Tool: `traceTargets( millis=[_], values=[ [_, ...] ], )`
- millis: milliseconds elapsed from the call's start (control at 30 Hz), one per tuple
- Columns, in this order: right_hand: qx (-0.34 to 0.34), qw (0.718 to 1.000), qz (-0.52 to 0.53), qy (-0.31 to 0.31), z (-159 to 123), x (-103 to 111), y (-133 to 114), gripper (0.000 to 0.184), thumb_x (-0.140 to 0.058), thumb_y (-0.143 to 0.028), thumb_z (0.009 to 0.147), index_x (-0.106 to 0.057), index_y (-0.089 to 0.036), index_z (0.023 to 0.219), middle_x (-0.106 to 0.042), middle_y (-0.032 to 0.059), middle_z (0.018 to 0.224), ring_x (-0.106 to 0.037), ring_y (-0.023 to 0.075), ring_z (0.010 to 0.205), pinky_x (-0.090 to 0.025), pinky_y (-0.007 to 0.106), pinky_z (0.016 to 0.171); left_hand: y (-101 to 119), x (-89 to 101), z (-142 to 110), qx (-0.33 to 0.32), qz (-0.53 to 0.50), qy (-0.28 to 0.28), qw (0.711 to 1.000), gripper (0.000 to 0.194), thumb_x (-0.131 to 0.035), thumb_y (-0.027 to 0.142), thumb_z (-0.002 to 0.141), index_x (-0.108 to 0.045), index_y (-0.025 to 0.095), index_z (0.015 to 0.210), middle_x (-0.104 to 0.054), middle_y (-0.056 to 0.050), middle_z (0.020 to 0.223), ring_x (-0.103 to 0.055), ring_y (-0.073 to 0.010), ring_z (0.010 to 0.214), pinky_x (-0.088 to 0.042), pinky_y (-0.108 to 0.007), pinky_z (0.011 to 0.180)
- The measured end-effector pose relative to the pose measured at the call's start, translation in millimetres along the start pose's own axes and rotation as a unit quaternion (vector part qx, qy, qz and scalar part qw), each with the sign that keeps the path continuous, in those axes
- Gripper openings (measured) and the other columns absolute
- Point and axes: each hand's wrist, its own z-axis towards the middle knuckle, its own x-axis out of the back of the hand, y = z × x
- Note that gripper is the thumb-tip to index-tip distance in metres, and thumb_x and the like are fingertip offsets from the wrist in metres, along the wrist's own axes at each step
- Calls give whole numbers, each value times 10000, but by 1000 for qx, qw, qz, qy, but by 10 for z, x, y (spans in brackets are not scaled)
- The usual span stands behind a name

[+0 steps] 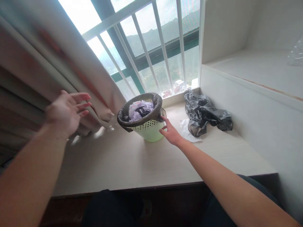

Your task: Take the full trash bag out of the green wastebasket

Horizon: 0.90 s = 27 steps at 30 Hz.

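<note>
A small pale green waste bin (149,130) lined with a dark bag stands on a wide window ledge (132,160), filled with crumpled paper and wrappers. My right hand (169,130) reaches to the bin's right side, fingertips touching the liner at the rim; whether they pinch it I cannot make out. My left hand (67,110) hovers open, fingers spread, in front of the beige curtain (47,63) left of the bin, blurred by motion and holding nothing.
A crumpled black plastic bag (204,113) lies on a white sheet (187,130) right of the bin. White window bars (146,53) stand behind. A white shelf unit (251,69) rises at the right. The ledge's front edge drops to a dark floor.
</note>
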Motion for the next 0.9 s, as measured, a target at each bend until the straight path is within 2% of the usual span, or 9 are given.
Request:
traceTargets(
  millis=[67, 167, 233, 333, 400, 533, 700, 767, 900],
  values=[
    [-2, 1000, -11, 2, -21, -10, -12, 821, -614, -296, 875, -345, -206, 1645, -477, 176, 1676, -626, 174, 877, -560, 497, 1065, -295, -143, -115, 100, 28, -2, 995, 483, -534, 577, 1061, -707, 129, 1118, -725, -126, 1110, -665, -195, 827, -542, -320, 671],
    [-18, 1000, -15, 12, -28, -22, 22, 794, -607, -284, 878, -368, -200, 1630, -564, 179, 1581, -589, 146, 769, -576, 480, 1012, -917, -417, -384, 170, 79, -24, 982, 298, -772, 363, 808, -727, 148, 1008, -750, -156, 1171, -662, -240, 901, -509, -304, 670],
    [-24, 999, -20, 15, -16, -30, 79, 779, -612, -290, 882, -383, -198, 1621, -616, 171, 1507, -592, 144, 757, -578, 476, 1005, -1277, -578, -549, 187, 86, -71, 976, 403, -831, 255, 632, -753, 187, 1021, -761, -145, 1285, -686, -295, 1033, -526, -315, 712],
    [-12, 999, -44, 21, 1, -35, 188, 736, -617, -292, 882, -434, -190, 1588, -630, 174, 1494, -614, 155, 791, -569, 490, 1036, -1616, -741, -713, 191, 68, -116, 972, 632, -831, 299, 596, -734, 270, 1220, -670, -108, 1531, -698, -322, 1150, -545, -342, 759],
    [1, 997, -65, 29, 5, -31, 250, 709, -612, -283, 880, -467, -181, 1566, -612, 188, 1528, -636, 173, 843, -558, 506, 1066, -1739, -804, -768, 191, 55, -127, 972, 665, -842, 381, 601, -724, 266, 1246, -688, -127, 1503, -706, -328, 1153, -539, -357, 787],
    [8, 995, -86, 54, 4, -11, 294, 666, -610, -279, 875, -524, -170, 1526, -631, 190, 1491, -677, 221, 956, -562, 524, 1065, -1859, -865, -804, 174, 28, -133, 975, 672, -876, 487, 583, -736, 222, 1185, -775, -154, 1295, -690, -339, 1180, -519, -357, 830],
    [1, 993, -103, 51, -7, 12, 266, 630, -598, -289, 886, -544, -152, 1498, -649, 186, 1457, -673, 215, 947, -570, 504, 1048, -1920, -914, -810, 139, -4, -121, 983, 646, -893, 481, 593, -730, 226, 1164, -770, -131, 1303, -692, -294, 1076, -506, -337, 799],
    [1, 992, -114, 51, -19, 28, 249, 614, -589, -282, 889, -547, -153, 1489, -650, 185, 1454, -667, 206, 929, -568, 496, 1048, -1950, -943, -816, 130, -9, -109, 985, 607, -904, 472, 577, -741, 213, 1102, -792, -119, 1180, -692, -285, 1002, -494, -328, 761],
    [-3, 987, -149, 57, -51, 95, 195, 600, -580, -272, 893, -554, -134, 1477, -651, 195, 1441, -657, 204, 897, -557, 499, 1057, -2029, -1012, -880, 109, -6, -69, 992, 469, -912, 515, 550, -743, 191, 843, -744, -72, 876, -636, -250, 848, -452, -311, 697]
  ],
)
